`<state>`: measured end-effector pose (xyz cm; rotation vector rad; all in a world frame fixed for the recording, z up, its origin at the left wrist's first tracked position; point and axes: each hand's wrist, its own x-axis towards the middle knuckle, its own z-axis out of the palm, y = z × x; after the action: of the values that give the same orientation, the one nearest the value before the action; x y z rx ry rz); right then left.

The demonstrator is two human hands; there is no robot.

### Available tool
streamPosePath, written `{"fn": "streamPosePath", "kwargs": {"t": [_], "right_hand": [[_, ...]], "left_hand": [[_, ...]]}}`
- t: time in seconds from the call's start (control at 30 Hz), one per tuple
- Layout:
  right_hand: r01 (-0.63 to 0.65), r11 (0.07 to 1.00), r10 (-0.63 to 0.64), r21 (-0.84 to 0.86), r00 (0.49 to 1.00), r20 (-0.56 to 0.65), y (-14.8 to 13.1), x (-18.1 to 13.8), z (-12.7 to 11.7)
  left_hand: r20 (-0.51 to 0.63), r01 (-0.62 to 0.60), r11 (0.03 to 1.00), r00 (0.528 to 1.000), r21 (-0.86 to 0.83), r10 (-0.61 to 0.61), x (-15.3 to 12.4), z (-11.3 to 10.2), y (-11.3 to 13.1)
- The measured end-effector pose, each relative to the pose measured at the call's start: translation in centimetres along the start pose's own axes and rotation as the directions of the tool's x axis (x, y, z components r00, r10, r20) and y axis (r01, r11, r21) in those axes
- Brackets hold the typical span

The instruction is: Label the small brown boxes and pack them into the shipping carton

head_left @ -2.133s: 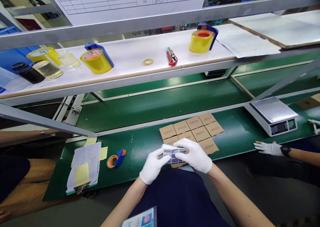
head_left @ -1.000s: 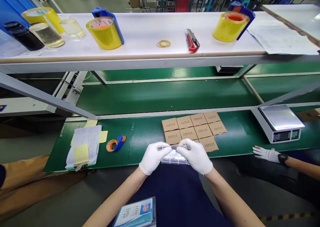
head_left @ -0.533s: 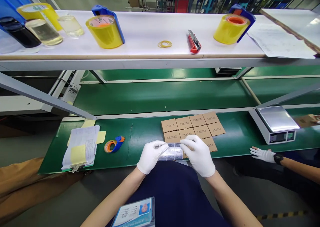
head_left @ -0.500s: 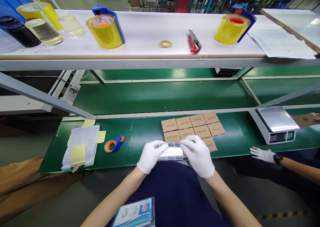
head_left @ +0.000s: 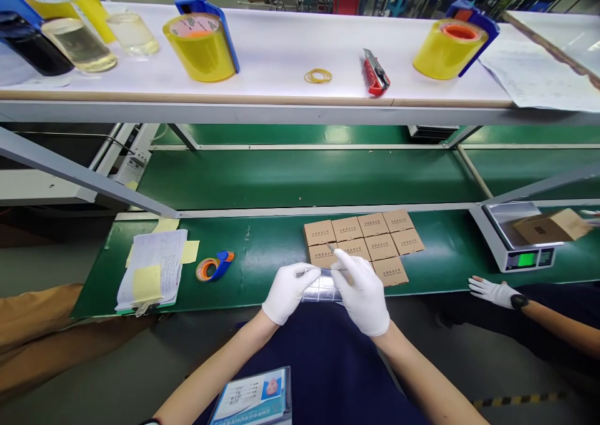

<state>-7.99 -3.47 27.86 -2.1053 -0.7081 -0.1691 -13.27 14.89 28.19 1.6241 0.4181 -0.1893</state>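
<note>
**Silver label sheet [head_left: 321,293] held crosswise**

Its left end is pinched by the left hand [head_left: 287,295], its right end met by the part-curled right hand [head_left: 364,296], whose grip cannot be told; neither is nearer. Its length is laid left-to-right, near the cartons [head_left: 377,245].

Sheet [head_left: 322,292]: silvery, glossy, pale lines gridding it into rectangles, slightly curved. Held off the tabletop [head_left: 267,250] near its front edge, pinched at left by left hand [head_left: 288,292], right end partly behind right hand [head_left: 362,294]. Print unreadable.
</note>
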Motion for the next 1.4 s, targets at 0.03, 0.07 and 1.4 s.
{"fn": "streamPosePath", "kwargs": {"t": [0.03,0.07,1.4], "right_hand": [[0.049,0.999,-0.049,-0.016,0.999,-0.006,-0.1,-0.1,0.0],[0.093,0.995,-0.093,-0.023,0.995,-0.016,-0.2,-0.1,0.0],[-0.552,0.738,0.512,0.388,0.833,0.212,13.1,6.6,5.8]], "left_hand": [[0.021,0.006,1.000,1.000,-0.012,-0.006,0.0,-0.1,0.0],[0.044,0.015,1.000,0.999,-0.027,-0.014,0.0,-0.2,0.0],[0.164,0.377,0.870,0.926,-0.317,-0.341,3.9,-2.7,-5.5]]}}
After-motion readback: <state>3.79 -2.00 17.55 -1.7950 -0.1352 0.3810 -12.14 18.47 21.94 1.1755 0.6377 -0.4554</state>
